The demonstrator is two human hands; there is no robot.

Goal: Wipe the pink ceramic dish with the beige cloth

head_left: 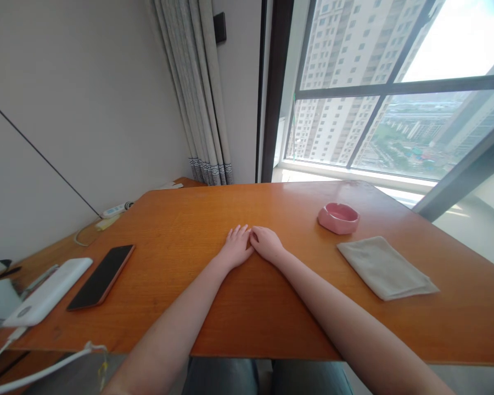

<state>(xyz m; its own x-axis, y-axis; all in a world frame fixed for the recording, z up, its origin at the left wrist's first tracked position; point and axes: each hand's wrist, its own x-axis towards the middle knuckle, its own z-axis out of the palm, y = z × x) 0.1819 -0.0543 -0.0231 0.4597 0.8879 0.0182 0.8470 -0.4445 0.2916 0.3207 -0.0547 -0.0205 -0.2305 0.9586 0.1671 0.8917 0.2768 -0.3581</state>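
My left hand (236, 247) lies palm down on the middle of the wooden table (181, 219), its fingers stretched out and slightly apart. Right beside it rests my right hand (267, 243), with its fingers curled in and their tips touching the side of the left hand. I see no object in either hand. To the right of my hands sits a pink faceted ashtray (338, 218). Nearer to me than the ashtray lies a folded light-grey cloth (386, 267).
On the left lie a dark phone (101, 277) and a white power bank (48, 292) with a white cable (41, 378) plugged in. A power strip (117, 209) is by the wall. Behind the table hang grey curtains (197, 93) beside a large window (382, 99).
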